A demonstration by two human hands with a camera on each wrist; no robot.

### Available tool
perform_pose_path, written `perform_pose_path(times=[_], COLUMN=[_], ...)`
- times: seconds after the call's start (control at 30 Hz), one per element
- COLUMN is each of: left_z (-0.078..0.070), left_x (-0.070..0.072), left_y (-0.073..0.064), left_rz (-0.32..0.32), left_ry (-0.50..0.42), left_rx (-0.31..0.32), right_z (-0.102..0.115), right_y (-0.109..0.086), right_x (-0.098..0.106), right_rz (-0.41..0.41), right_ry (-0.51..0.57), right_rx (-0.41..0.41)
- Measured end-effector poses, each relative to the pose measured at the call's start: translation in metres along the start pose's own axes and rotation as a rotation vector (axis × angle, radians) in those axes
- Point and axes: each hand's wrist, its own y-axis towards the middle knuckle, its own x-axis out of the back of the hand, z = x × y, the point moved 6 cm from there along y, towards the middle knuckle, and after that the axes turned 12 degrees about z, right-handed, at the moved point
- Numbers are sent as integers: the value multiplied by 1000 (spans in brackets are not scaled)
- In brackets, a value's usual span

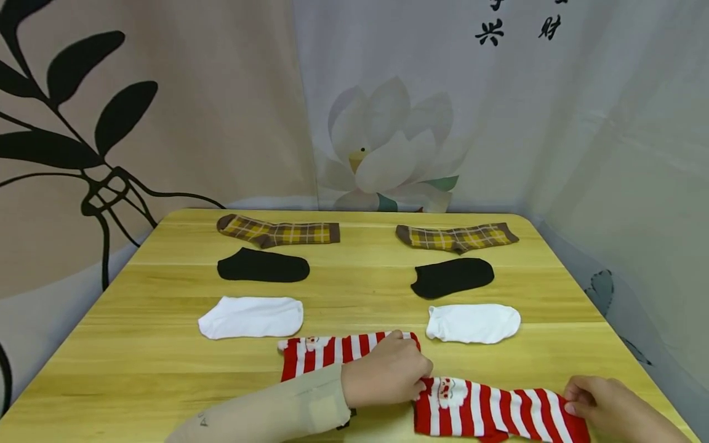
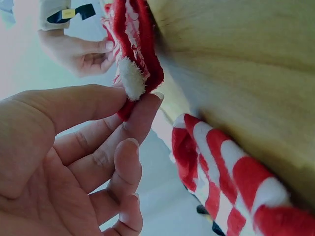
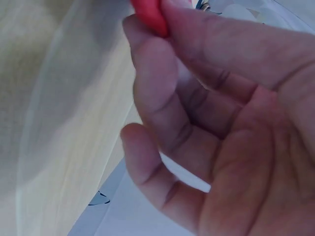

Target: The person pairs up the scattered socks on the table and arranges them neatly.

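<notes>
A red-and-white striped Christmas sock (image 1: 498, 409) with a Santa face is stretched between my two hands at the front right of the table. My left hand (image 1: 390, 372) pinches its cuff end beside a white fluffy pompom (image 2: 131, 78). At the toe end, my right hand (image 1: 609, 406) pinches the red tip between thumb and index finger. The matching striped sock (image 1: 338, 352) lies just left of it, partly hidden behind my left hand and sleeve; the left wrist view shows its striped end below the fingers.
Behind lie two white socks (image 1: 252, 317), two black ankle socks (image 1: 264, 265) and two yellow-brown plaid socks (image 1: 279, 232), one of each kind per side, on the wooden table (image 1: 354, 283). A printed curtain (image 1: 232, 123) hangs along the table's far edge.
</notes>
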Motion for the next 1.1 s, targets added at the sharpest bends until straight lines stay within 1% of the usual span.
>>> perform_pose_path(times=[0.07,0.23,0.33,0.4,0.47,0.53,0.63,0.77,1.0,1.1], left_z=[1,3,3,4,5,6,10,18,28,33], left_x=[2,6,11,15,20,25,33,40,43,43], left_y=[-2,-10,-15,-20,-25,-32,-41,-50,-60,-65], left_rz=[-10,-18,-22,-38,-62,-96,-149,-176,-161,-162], left_ry=[-8,-14,-19,-17,-18,-22,-33,-62,-140,-164], left_rx=[4,18,22,22,22,15,-1,-7,30,36], right_z=[4,13,18,22,27,32,41,52,66,72], right_y=[-1,-6,-9,-10,-12,-15,-18,-22,-26,-26], right_x=[4,11,16,19,23,26,31,37,42,44], right_rz=[-9,-12,-20,-25,-34,-47,-45,-31,-40,-41], right_ry=[-19,-64,-96,-116,-136,-153,-143,-122,-120,-118], right_rx=[44,192,250,277,326,385,448,490,521,530])
